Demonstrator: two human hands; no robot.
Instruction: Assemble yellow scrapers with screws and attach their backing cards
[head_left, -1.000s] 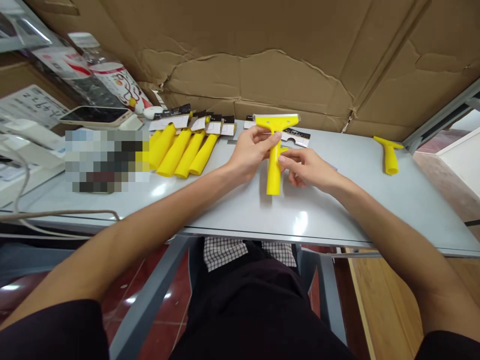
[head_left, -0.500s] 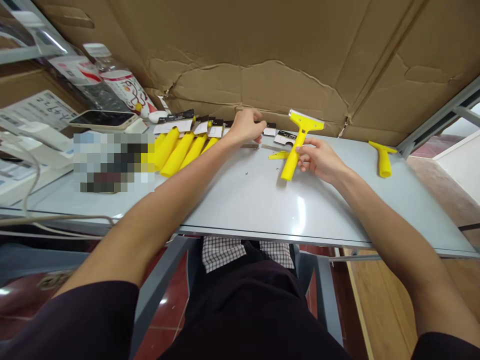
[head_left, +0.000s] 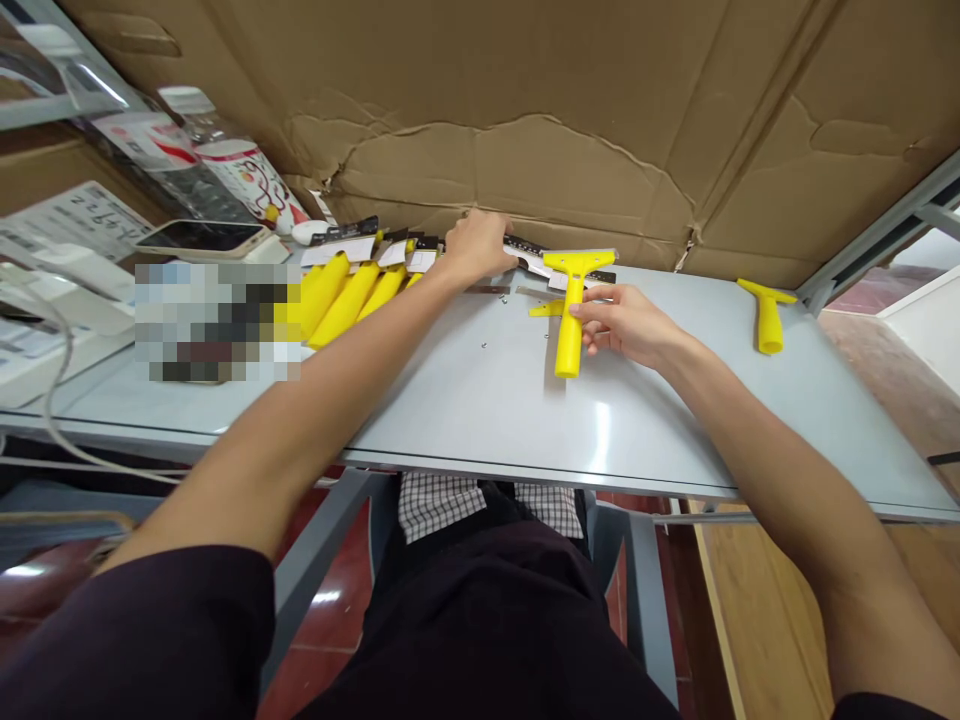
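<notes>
My right hand [head_left: 626, 325] grips the handle of a yellow scraper [head_left: 570, 335], its wide head pointing away from me. My left hand [head_left: 478, 245] is closed at the back of the table, at the end of a black-and-white card sleeve [head_left: 527, 257]; its fingertips are partly hidden. Beneath the scraper lies a small flat yellow piece [head_left: 544, 310]. Thin metal strips [head_left: 487, 290] and several tiny screws [head_left: 484, 345] are scattered on the white table [head_left: 480, 410]. Left of my left hand, several yellow scrapers [head_left: 349, 300] with black-and-white sleeves lie in a row.
Another yellow scraper [head_left: 769, 320] lies at the right. A phone [head_left: 206, 238] rests on a box at the left, before plastic bottles [head_left: 244, 165]. Cardboard [head_left: 525, 160] walls the table's back. A white cable [head_left: 56, 390] hangs over the front left edge.
My right hand has brought the scraper slightly left and toward me, turning it more upright. My left hand has shifted slightly left, and the card sleeve beside it now lies at a different angle.
</notes>
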